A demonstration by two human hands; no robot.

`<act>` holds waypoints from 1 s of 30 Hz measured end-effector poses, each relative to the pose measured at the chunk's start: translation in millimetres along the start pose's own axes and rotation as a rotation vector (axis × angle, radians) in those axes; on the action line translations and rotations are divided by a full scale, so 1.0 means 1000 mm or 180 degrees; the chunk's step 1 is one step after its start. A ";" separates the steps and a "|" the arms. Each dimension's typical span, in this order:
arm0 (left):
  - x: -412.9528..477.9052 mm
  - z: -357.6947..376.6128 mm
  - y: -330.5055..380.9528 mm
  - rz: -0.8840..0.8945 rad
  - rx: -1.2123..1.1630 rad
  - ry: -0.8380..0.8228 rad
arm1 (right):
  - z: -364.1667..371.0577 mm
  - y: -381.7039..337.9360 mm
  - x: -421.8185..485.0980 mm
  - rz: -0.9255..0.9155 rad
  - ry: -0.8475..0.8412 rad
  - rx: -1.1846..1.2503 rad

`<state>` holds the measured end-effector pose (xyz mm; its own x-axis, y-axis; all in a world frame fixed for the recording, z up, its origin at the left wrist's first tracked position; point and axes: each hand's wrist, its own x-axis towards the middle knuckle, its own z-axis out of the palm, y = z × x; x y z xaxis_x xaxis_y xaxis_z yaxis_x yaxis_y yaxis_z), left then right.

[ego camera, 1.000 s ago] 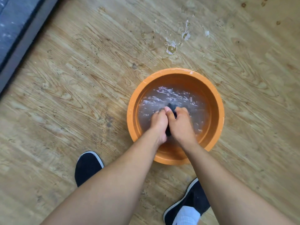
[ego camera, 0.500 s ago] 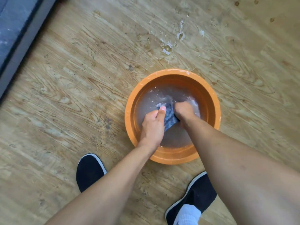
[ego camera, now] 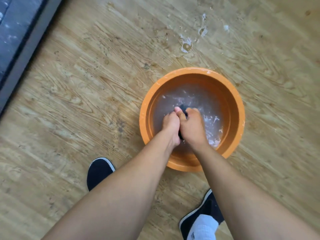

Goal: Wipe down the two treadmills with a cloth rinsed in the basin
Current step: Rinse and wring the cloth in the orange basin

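— Down in the water, what are the fingers doing?

— Both sets are curled tight. The left hand (ego camera: 170, 126) and right hand (ego camera: 191, 126) are pressed side by side, knuckles up, each fist closed around the cloth (ego camera: 183, 108). Only a dark bit of it shows, poking out past the fingertips, and another sliver between the palms lower down.

— So the cloth is in the basin?

— Yes, bunched between the two fists, about the middle of the basin (ego camera: 237, 108), at the water's surface or just under it; I can't tell which. The water (ego camera: 195, 97) is cloudy and rippled, with white glints to the right of the right hand.

— And the basin itself?

— Orange, round, sitting on the floor (ego camera: 78, 101). Both wrists cross its near rim, and the forearms run back from there toward the person.

— Where are the feet?

— A dark shoe (ego camera: 98, 172) with a white edge sits left of the left forearm, well apart from the basin. Another shoe (ego camera: 207, 210), with a white sock (ego camera: 204, 227) above it, is near the bottom, beside the right forearm.

— Anything else on the floor?

— Wet patches (ego camera: 187, 44) and pale flecks on the wood just beyond the basin. A grey rail (ego camera: 26, 54) with a dark speckled surface (ego camera: 10, 32) behind it cuts across the far left corner.
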<state>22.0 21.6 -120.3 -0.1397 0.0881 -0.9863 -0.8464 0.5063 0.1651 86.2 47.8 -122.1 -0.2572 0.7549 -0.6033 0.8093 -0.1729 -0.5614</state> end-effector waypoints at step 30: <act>-0.054 -0.055 -0.029 0.2195 0.3131 0.0391 | -0.100 0.043 -0.048 -0.0859 -0.0644 -0.2059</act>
<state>25.5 -45.1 -72.3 -0.5011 0.5419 -0.6747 0.1711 0.8263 0.5366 186.0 67.3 -60.1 -0.5338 0.5759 -0.6192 0.8380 0.4585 -0.2960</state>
